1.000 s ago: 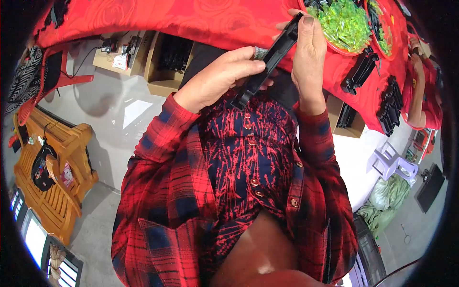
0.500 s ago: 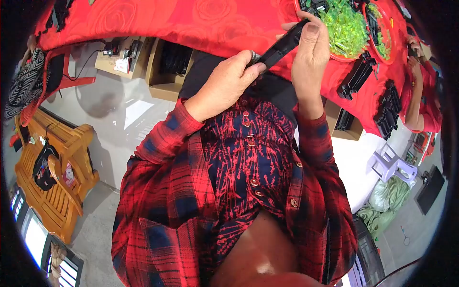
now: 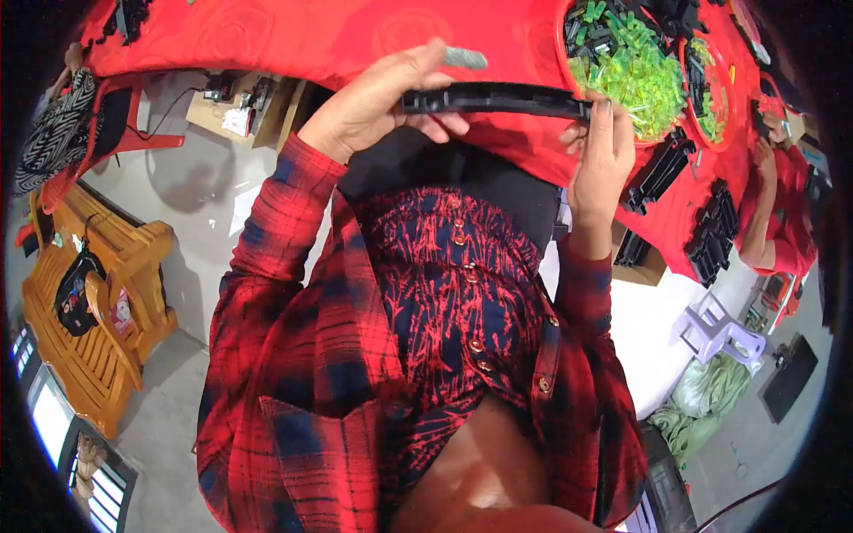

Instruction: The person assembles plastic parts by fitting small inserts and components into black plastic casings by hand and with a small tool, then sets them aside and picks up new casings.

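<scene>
At upper centre of the frame, black plastic strip (image 3: pixel 498 98) spans both hands, nearly level. Left hand (image 3: pixel 382 96): fingers around its left end, one grey-wrapped finger extended above. Right hand (image 3: pixel 601 160): thumb and fingers pinch its right end, near bowl of yellow-green pieces (image 3: pixel 633 89), upper right.

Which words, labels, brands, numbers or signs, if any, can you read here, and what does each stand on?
No text can be read.
White packet by the cardboard box: too blurred.
Black bag on the wooden bench: coloured marks, too small.
Black strip in the hands: no lettering shows.
</scene>
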`<state>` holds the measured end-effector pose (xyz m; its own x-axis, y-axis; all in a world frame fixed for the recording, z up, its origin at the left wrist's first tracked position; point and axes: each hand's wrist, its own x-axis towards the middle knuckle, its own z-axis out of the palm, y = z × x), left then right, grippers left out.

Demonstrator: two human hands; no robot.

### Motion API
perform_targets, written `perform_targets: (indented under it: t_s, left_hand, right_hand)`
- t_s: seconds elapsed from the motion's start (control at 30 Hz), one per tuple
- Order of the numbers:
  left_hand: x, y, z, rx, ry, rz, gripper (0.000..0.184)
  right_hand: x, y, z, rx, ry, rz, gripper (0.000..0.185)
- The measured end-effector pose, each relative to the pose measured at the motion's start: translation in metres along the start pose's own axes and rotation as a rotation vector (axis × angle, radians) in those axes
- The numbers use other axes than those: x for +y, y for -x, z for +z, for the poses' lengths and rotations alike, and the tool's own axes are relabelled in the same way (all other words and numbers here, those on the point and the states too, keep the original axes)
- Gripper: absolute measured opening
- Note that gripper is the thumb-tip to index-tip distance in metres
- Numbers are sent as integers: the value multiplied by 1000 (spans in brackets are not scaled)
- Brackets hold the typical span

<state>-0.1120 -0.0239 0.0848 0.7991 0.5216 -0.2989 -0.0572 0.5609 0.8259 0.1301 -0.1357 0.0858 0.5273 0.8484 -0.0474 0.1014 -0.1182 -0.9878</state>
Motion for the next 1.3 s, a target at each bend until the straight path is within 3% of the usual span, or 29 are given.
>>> perform_targets:
  t_s: [0.1,0.2,0.23,0.27,0.33,0.43,0.87,1.13,1.2,1.3]
  left_hand:
    - [-9,-9,-1,25,490,137,62]
    - [-30,-19,10,145,492,298,53]
    - [-38,-21,13,146,526,333,39]
    - [-49,-21,16,158,422,410,41]
    - [-44,-24,36,290,342,380,36]
    - [-38,-23,45,265,302,285,34]
    - [-48,-26,56,258,484,323,35]
    - [-47,-25,72,425,317,238,25]
    - [-50,-25,73,482,150,237,23]
    - [-47,-20,73,487,29,198,22]
  right_hand:
    - [4,3,1,50,-367,144,26]
    - [9,14,9,45,-487,132,25]
    - [11,16,11,36,-523,100,23]
    - [11,18,15,31,-523,97,23]
    - [9,26,21,43,-538,104,23]
    - [6,34,25,-2,-495,102,24]
    - [-4,56,32,-108,-265,139,31]
    - [2,71,38,-247,-145,132,35]
    - [-1,70,36,-370,94,14,32]
    - [1,67,30,-358,100,14,17]
